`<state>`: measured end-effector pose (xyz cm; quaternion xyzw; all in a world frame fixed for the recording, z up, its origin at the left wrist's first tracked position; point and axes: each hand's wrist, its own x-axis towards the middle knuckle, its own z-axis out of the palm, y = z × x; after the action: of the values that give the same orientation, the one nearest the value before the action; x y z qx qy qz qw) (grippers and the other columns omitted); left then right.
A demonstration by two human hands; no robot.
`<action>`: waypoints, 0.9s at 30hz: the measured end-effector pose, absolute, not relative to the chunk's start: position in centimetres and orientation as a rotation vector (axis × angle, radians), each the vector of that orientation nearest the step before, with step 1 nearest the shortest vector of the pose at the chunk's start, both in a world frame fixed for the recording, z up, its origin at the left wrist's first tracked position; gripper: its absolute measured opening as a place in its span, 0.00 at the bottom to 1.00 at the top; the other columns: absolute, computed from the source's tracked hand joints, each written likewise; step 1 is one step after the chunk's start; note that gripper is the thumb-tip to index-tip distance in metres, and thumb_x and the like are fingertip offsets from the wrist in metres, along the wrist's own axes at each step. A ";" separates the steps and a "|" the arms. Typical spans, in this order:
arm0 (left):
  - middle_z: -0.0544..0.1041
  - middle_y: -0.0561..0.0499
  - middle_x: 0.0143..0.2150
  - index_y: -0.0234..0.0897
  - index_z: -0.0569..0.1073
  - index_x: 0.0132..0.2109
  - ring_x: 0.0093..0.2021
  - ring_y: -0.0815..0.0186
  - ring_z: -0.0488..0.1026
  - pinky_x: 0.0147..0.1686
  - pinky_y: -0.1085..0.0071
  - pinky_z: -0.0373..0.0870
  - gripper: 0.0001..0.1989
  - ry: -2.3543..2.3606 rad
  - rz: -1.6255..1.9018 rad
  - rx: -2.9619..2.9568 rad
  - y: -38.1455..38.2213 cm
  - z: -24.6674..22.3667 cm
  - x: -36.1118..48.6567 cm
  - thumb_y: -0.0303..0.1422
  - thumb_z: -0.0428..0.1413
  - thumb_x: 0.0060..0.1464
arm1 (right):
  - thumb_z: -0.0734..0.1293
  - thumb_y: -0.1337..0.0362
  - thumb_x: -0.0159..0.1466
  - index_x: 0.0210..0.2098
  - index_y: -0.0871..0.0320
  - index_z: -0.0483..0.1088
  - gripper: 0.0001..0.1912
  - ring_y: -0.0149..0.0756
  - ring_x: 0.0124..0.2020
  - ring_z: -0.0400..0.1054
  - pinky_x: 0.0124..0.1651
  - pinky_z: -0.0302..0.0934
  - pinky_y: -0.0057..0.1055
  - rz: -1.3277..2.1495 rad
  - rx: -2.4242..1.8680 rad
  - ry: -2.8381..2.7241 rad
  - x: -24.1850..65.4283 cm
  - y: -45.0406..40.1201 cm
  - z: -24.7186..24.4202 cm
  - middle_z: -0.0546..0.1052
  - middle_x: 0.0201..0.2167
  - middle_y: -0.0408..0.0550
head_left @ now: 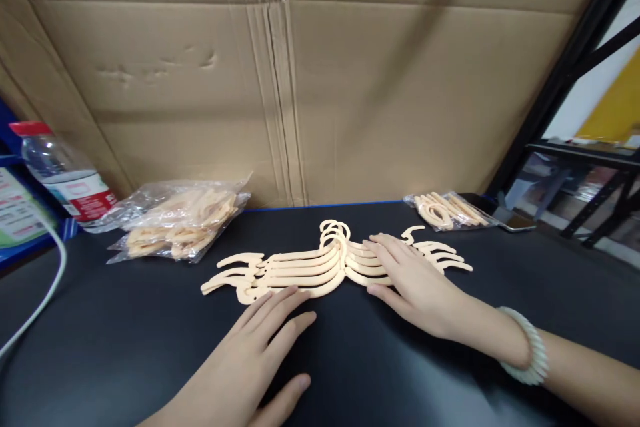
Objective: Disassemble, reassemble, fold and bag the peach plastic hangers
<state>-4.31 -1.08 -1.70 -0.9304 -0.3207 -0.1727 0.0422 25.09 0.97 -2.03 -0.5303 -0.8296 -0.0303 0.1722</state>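
Several cream-coloured folding hangers (305,270) lie fanned out in a row on the black table, their hooks pointing away from me at the middle. My left hand (255,353) rests at the near edge of their left arms, fingers stretched and thumb apart, fingertips at or touching the nearest hanger. Across the right arms lies my right hand (415,283), palm down with the fingers extended, covering part of them. Curved end pieces show past both sides of the row. A pale beaded bracelet (525,347) is on my right wrist.
A clear bag of cream hanger parts (180,220) lies back left, beside a red-capped bottle (70,180). At the back right are a smaller bag of parts (445,210) and a phone-like flat object (515,219). A white cable (50,287) curves at left; cardboard (425,100) stands behind.
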 end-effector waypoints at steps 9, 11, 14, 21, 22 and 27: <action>0.60 0.42 0.68 0.39 0.61 0.65 0.66 0.48 0.58 0.61 0.48 0.60 0.29 -1.096 -0.582 -2.824 0.9 -3.0 -3.6 0.44 0.51 0.60 | 0.47 0.50 0.71 0.67 0.69 0.52 0.34 0.51 0.68 0.46 0.67 0.45 0.49 -0.089 -1.594 -2.437 25.2 4.4 -3.2 0.54 0.67 0.63; 0.60 0.40 0.68 0.37 0.62 0.65 0.66 0.47 0.57 0.62 0.48 0.58 0.29 -1.072 -0.556 -2.839 2.1 -3.0 -3.4 0.45 0.50 0.61 | 0.47 0.51 0.71 0.67 0.69 0.52 0.34 0.52 0.68 0.46 0.67 0.45 0.50 -0.088 -1.619 -2.433 24.9 5.7 -3.1 0.54 0.67 0.64; 0.60 0.37 0.67 0.33 0.61 0.65 0.66 0.47 0.58 0.61 0.49 0.59 0.31 -1.043 -0.435 -2.884 4.0 -2.3 -3.2 0.47 0.49 0.61 | 0.47 0.52 0.71 0.66 0.72 0.52 0.34 0.53 0.68 0.46 0.66 0.45 0.50 -0.092 -1.632 -2.439 24.7 7.5 -3.0 0.54 0.67 0.65; 0.63 0.35 0.66 0.31 0.65 0.62 0.65 0.47 0.59 0.60 0.48 0.60 0.29 -1.112 -0.398 -2.850 5.8 -1.3 -2.7 0.47 0.46 0.62 | 0.47 0.50 0.71 0.66 0.73 0.51 0.36 0.53 0.68 0.46 0.67 0.43 0.49 -0.089 -1.598 -2.452 24.8 9.4 -3.1 0.54 0.67 0.66; 0.63 0.36 0.65 0.32 0.65 0.62 0.65 0.48 0.59 0.60 0.48 0.60 0.28 -1.106 -0.404 -2.845 5.7 -1.4 -2.7 0.47 0.46 0.63 | 0.47 0.50 0.71 0.66 0.73 0.51 0.36 0.53 0.68 0.46 0.67 0.43 0.49 -0.090 -1.595 -2.452 24.9 9.4 -3.2 0.55 0.67 0.66; 0.65 0.37 0.64 0.34 0.65 0.62 0.64 0.49 0.61 0.60 0.48 0.59 0.26 -1.066 -0.434 -2.859 5.4 -1.5 -2.8 0.43 0.48 0.63 | 0.48 0.49 0.71 0.66 0.69 0.54 0.35 0.51 0.68 0.47 0.66 0.45 0.49 -0.120 -1.589 -2.436 25.1 8.9 -3.0 0.56 0.66 0.63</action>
<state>-2.79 5.38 -1.47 -0.9272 -0.3459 -0.1408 0.0298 25.07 8.85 -2.95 -0.5423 -0.8312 -0.0409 0.1152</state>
